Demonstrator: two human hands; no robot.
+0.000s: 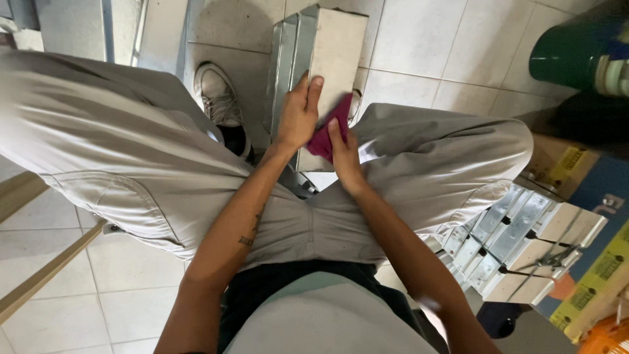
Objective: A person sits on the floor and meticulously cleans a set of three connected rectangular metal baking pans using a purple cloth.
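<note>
Person seated, legs apart in grey trousers, working down between the knees. A flat rectangular metal piece stands on end between the legs, lower end hidden behind the hands and lap, its pale broad face turned up toward the person, so it can be reached from above. Left hand wraps the piece's left edge, thumb on the face, fingers closed round the side: a steadying grip, keeps the piece from tipping or sliding. Right hand has its grip closed on a magenta cloth, fingers pressing it flat against the face just beside the left hand. One grey-white shoe is planted on the tiled floor left of the piece, bracing. To the person's right, a stack of similar folded metal pieces lies near the thigh, within arm's reach, resting by cardboard boxes. A green cylinder lies further off, top right, untouched.
</note>
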